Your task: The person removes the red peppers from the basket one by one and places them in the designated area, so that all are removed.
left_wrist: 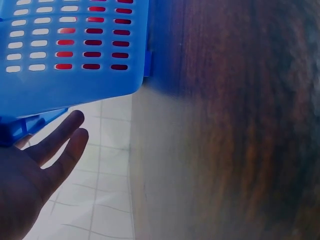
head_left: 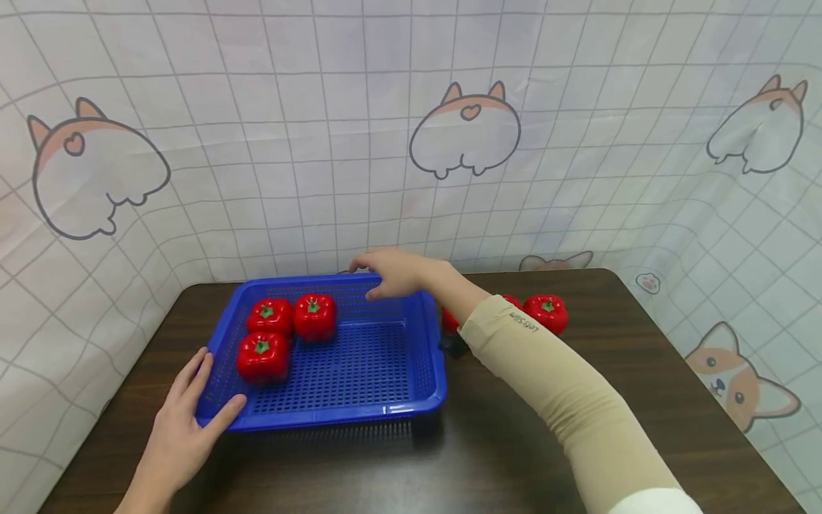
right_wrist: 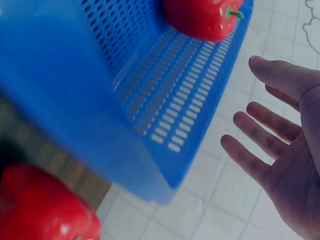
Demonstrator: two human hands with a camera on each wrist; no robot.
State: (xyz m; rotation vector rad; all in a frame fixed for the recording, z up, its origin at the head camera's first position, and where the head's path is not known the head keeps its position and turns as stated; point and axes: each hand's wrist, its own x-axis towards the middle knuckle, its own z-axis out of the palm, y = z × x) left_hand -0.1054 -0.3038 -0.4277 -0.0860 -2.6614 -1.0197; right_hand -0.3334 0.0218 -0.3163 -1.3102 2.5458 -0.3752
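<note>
A blue plastic basket (head_left: 411,408) stands on the dark wooden table, holding three red bell peppers (head_left: 263,358) with green stems grouped at its left. My left hand (head_left: 183,428) is at the basket's near left corner, fingers along the left rim and thumb by the front rim. In the left wrist view its fingers (left_wrist: 70,145) look straight beside the basket wall. Over the far right part of the rim hovers my right hand (head_left: 398,273), fingers spread, nothing in it. The right wrist view shows that palm (right_wrist: 295,190) apart from the basket's edge.
Right of the basket lie more red bell peppers (head_left: 547,314), partly hidden behind my right forearm sleeve (head_left: 565,392). A small black object (head_left: 453,347) sits between them and the basket. A white grid-patterned cloth (head_left: 308,143) with cartoon dogs hangs behind the table.
</note>
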